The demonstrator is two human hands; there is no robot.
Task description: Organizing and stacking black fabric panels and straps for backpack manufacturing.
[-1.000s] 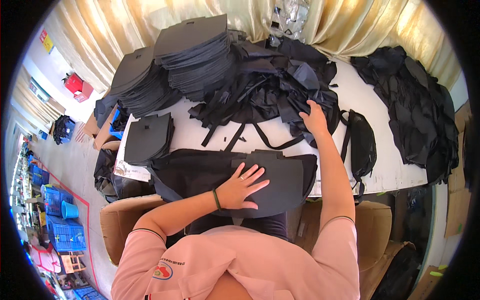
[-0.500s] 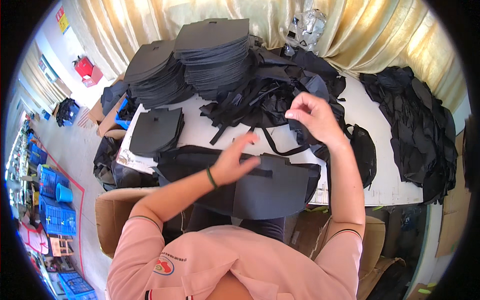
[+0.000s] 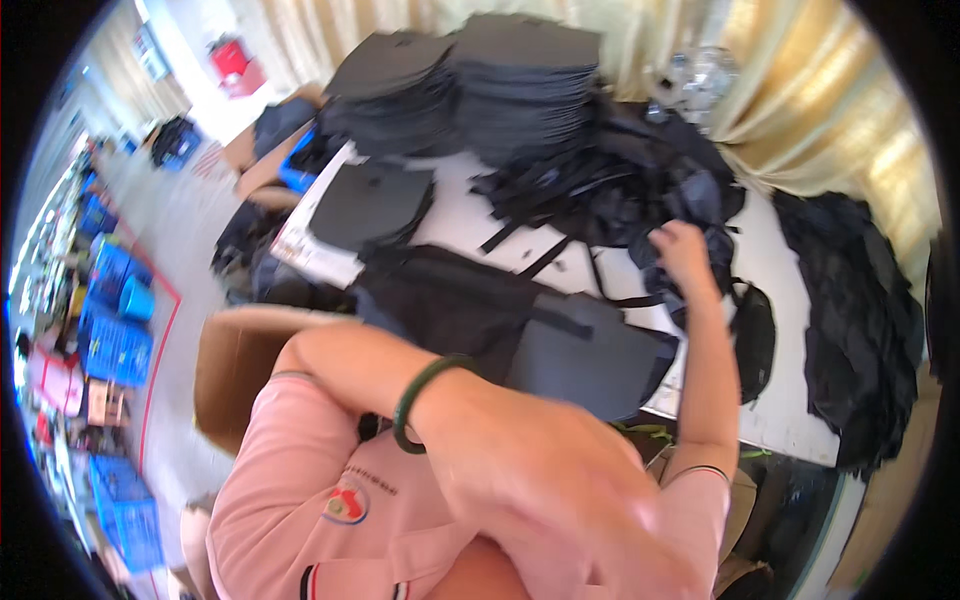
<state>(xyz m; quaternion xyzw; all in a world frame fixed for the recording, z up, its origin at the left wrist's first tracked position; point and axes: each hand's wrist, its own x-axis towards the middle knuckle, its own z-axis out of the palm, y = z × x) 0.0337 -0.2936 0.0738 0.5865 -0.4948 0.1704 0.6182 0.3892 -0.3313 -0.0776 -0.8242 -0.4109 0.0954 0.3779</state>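
My left hand (image 3: 540,470) is lifted close in front of my chest, with a dark green bangle (image 3: 415,405) round its wrist. Its fingers are smeared by motion. Farther off, my right hand (image 3: 682,252) is at the near right side of a heap of black fabric pieces and straps (image 3: 600,190). Its fingers are curled together; dark cloth around them hides whether anything is pinched. Between my arms lies a black fabric bag piece (image 3: 440,300) at the table's near edge, with a stiff dark grey panel (image 3: 585,355) on its right part.
Tall stacks of dark grey panels (image 3: 525,85) stand at the back, a smaller stack (image 3: 370,205) nearer left. Black fabric (image 3: 860,320) is heaped at the right on the white table (image 3: 785,400). A cardboard box (image 3: 235,370) stands below left; blue crates (image 3: 115,345) line the floor.
My left hand has swung up from above the grey panel toward my chest and the camera. My right hand stays by the fabric heap. The whole view has shifted and tilted.
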